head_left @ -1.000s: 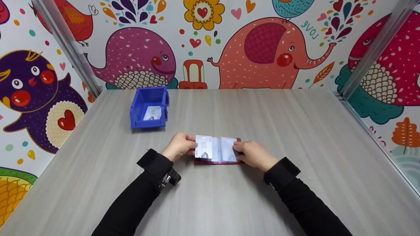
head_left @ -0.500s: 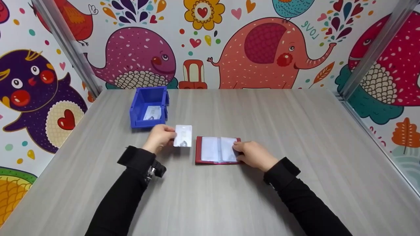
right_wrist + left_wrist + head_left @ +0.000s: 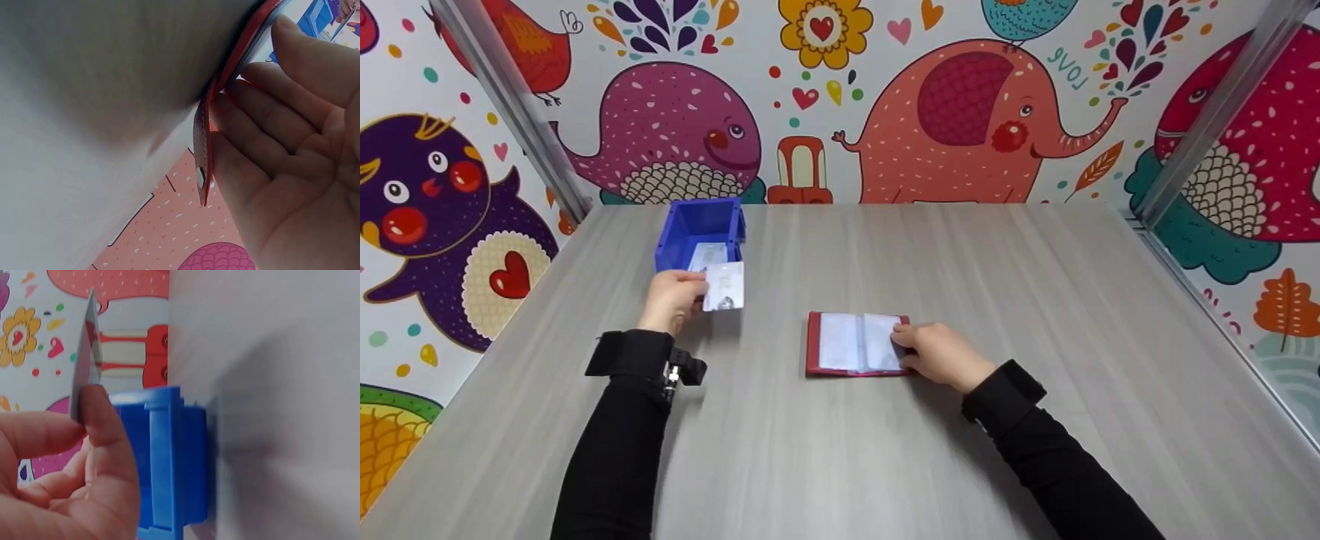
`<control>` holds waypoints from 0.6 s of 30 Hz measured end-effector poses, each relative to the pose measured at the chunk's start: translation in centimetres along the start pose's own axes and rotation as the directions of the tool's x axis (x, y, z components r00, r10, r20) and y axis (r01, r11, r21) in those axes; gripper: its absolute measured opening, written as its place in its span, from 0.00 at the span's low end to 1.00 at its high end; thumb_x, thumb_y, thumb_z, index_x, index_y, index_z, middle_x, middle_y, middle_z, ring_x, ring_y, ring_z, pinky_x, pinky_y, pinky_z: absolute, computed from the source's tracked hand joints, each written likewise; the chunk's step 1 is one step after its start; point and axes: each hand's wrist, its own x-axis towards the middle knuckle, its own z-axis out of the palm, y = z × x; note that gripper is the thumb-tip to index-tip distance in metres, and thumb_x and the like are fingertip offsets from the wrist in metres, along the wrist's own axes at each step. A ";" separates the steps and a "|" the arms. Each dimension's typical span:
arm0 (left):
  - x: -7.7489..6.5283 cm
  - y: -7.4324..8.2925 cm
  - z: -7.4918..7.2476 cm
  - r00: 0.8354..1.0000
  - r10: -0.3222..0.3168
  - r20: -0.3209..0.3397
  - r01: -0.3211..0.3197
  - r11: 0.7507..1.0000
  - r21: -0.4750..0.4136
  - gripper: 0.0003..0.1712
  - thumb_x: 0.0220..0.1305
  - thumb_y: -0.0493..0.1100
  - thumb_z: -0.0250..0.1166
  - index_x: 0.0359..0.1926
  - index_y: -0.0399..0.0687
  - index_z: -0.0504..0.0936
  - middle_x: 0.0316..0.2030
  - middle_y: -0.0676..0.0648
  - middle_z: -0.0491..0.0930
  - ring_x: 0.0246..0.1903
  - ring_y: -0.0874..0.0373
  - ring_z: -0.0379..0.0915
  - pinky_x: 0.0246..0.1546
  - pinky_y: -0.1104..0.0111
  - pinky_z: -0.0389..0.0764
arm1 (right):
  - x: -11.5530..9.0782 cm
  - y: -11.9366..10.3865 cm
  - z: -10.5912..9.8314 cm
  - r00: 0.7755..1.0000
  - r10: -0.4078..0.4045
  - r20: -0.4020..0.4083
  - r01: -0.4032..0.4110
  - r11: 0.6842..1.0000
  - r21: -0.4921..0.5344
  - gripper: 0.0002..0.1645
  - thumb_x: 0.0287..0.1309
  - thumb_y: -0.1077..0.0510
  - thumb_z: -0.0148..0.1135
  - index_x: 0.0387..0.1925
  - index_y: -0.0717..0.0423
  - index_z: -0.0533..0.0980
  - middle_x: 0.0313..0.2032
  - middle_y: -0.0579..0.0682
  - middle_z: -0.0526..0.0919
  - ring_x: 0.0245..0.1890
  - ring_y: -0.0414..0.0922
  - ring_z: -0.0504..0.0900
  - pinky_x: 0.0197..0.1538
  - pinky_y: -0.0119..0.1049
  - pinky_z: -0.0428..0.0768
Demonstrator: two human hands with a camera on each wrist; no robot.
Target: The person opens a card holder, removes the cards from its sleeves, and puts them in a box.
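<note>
My left hand (image 3: 669, 300) pinches a white plastic card (image 3: 724, 286) between thumb and fingers, held up in front of the blue bin (image 3: 675, 244). In the left wrist view the card (image 3: 85, 354) shows almost edge-on, with the bin (image 3: 163, 461) just beyond the fingers. Another white card (image 3: 707, 256) lies inside the bin, partly covered by the held one. A red card holder (image 3: 814, 345) lies spread on the table, its clear sleeves facing up. My right hand (image 3: 945, 356) grips its right side, thumb on the sleeve. A strap with a metal snap (image 3: 201, 152) sticks out beside the fingers.
The wood-grain table (image 3: 840, 465) reaches back to a wall (image 3: 817, 97) printed with cartoon animals. Printed panels and metal posts (image 3: 1207, 112) border it at the sides. The bin stands at the back left, open side forward.
My left hand has lifted the card away from the card holder's left side and carried it left and back to the bin's front. The right hand and card holder have stayed in place.
</note>
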 end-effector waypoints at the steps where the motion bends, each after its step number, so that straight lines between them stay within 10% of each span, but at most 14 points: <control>1: 0.1 0.1 -0.2 1.000 -0.008 -0.007 0.008 1.000 -0.001 0.23 0.63 0.25 0.55 0.59 0.18 0.69 0.32 0.44 0.75 0.21 0.64 0.75 0.23 0.75 0.79 | 0.0 0.0 0.0 1.000 -0.003 -0.002 0.003 1.000 -0.003 0.10 0.56 0.68 0.68 0.41 0.64 0.81 0.54 0.63 0.81 0.51 0.59 0.81 0.50 0.48 0.80; 11: 1.3 0.9 -1.3 0.993 0.012 -0.120 -0.009 1.000 0.026 0.23 0.60 0.26 0.56 0.58 0.22 0.73 0.25 0.50 0.74 0.16 0.65 0.65 0.17 0.76 0.69 | -0.1 0.0 0.1 1.000 -0.009 -0.028 0.009 1.000 0.009 0.07 0.52 0.69 0.69 0.33 0.62 0.79 0.53 0.63 0.82 0.50 0.59 0.82 0.48 0.48 0.81; 18: 2.1 1.2 -1.6 0.979 0.047 -0.201 -0.025 0.994 0.111 0.24 0.59 0.26 0.56 0.58 0.26 0.75 0.43 0.40 0.76 0.25 0.62 0.69 0.23 0.76 0.72 | 0.0 0.0 0.1 1.000 -0.009 -0.027 0.009 1.000 0.001 0.07 0.53 0.69 0.69 0.36 0.62 0.80 0.52 0.63 0.82 0.51 0.59 0.82 0.49 0.48 0.80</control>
